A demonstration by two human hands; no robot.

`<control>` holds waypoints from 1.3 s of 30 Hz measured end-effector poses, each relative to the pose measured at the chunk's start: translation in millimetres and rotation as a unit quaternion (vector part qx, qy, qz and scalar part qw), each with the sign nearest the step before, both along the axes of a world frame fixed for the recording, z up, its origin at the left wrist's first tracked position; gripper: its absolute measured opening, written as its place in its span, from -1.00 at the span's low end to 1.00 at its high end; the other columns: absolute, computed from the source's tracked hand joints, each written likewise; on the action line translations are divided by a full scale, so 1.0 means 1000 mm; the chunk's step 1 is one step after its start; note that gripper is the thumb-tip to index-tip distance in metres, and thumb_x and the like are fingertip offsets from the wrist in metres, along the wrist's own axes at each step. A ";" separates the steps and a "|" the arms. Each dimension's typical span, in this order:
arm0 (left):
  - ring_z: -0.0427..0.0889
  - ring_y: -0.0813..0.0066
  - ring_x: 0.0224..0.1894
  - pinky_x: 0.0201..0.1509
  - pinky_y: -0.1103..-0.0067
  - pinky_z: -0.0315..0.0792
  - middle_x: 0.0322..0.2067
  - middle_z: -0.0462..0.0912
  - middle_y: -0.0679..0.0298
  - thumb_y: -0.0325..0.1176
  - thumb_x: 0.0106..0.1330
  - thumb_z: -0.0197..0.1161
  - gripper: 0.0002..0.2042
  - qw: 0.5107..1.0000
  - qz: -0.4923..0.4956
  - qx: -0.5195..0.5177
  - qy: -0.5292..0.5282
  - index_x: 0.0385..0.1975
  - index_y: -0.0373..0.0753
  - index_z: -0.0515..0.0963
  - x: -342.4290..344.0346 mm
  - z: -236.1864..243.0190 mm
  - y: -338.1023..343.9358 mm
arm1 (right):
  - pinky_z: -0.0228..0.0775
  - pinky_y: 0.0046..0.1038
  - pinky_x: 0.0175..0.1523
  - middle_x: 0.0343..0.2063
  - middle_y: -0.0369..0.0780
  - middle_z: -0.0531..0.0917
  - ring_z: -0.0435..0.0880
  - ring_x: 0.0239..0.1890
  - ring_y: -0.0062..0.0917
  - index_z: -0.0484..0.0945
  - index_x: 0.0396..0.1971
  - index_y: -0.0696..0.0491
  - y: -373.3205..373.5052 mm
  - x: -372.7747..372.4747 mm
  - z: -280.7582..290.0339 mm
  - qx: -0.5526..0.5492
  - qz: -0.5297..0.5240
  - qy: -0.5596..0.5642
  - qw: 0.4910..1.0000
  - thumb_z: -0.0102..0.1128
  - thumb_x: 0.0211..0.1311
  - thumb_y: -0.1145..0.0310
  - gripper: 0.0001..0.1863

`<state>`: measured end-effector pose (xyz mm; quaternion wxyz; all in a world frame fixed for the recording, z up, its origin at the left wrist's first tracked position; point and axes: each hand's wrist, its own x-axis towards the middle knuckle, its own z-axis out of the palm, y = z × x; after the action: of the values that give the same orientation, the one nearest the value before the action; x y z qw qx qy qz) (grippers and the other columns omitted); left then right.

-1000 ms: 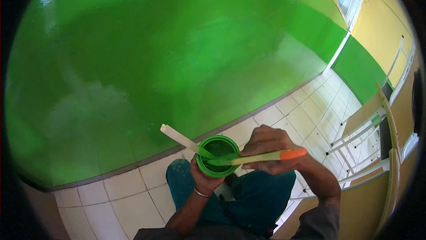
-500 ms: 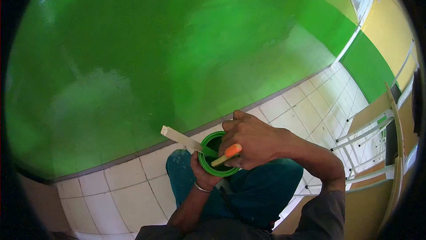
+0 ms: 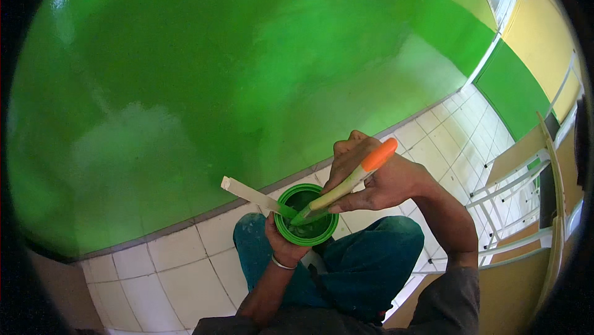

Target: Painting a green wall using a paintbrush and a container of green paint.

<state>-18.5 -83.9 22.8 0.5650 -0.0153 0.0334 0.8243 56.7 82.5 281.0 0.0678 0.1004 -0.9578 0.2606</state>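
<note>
My left hand (image 3: 286,246) is wrapped round the left and lower side of a small round paint pot (image 3: 284,233), holding it above my lap with its mouth up. Inside it lies wet green paint (image 3: 307,230). A flat pale stick (image 3: 250,195) leans out over the pot's left rim, its lower end green. Between the thumb and fingers of my right hand (image 3: 377,177) is a paintbrush with a pale handle and an orange tip (image 3: 379,155). Its green head points down into the pot, beside the stick; whether the bristles touch the paint I cannot tell.
A glossy green wall (image 3: 185,75) rises in front of me, with a grey strip along its base. White floor tiles (image 3: 179,273) run below it. At the right stand white-framed chairs (image 3: 513,180) with brown panels. My bent knees (image 3: 396,242) are under the pot.
My right hand has risen and moved right, drawing the brush partly up so its handle tilts up to the right. More of the pot's inside shows. My left hand and the pot have barely moved.
</note>
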 end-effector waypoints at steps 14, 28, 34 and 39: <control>0.36 0.05 0.31 0.41 -0.06 0.05 0.26 0.39 0.13 0.28 0.25 -0.03 -0.31 0.998 0.018 0.020 0.057 0.26 -0.07 0.36 0.000 0.041 0.010 | 0.14 -0.35 -0.04 -0.31 -0.39 0.66 0.51 -0.17 -0.49 0.71 -0.26 -0.10 0.001 0.040 0.046 0.076 0.068 0.031 0.994 0.39 -0.11 0.29 -0.70; 0.13 0.02 0.43 0.45 -0.20 -0.17 0.40 0.15 0.16 0.30 0.15 0.05 -0.19 0.987 0.037 0.065 0.144 0.39 0.06 0.15 -0.006 0.098 0.043 | 0.57 -0.40 -0.17 -0.24 -0.15 0.70 0.70 -0.24 -0.49 0.57 -0.08 0.25 0.017 0.024 -0.056 -0.599 -0.227 0.141 0.755 0.47 0.06 0.38 -0.56; 0.15 -0.06 0.41 0.42 -0.24 -0.15 0.39 0.17 0.11 0.31 0.16 0.02 -0.21 0.988 0.065 0.086 0.108 0.38 0.05 0.18 -0.014 0.087 0.050 | 0.55 -0.38 -0.19 -0.14 -0.20 0.66 0.67 -0.15 -0.49 0.48 0.03 0.17 0.028 0.014 -0.075 -0.794 -0.120 0.107 0.587 0.29 0.26 0.34 -0.61; 0.37 -0.07 0.27 0.40 -0.24 -0.10 0.21 0.43 0.12 0.34 0.16 -0.01 -0.24 0.983 0.125 0.009 0.132 0.29 0.00 0.32 -0.013 0.091 0.054 | 0.51 -0.40 -0.14 -0.08 -0.28 0.64 0.62 -0.08 -0.51 0.48 0.05 0.04 0.055 0.002 -0.078 -0.861 -0.059 0.084 0.498 0.18 0.35 0.30 -0.68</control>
<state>-31.7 -29.7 113.4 0.4478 0.0947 0.0983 0.8837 58.4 137.0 202.7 0.2157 -0.0433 -0.2530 0.9421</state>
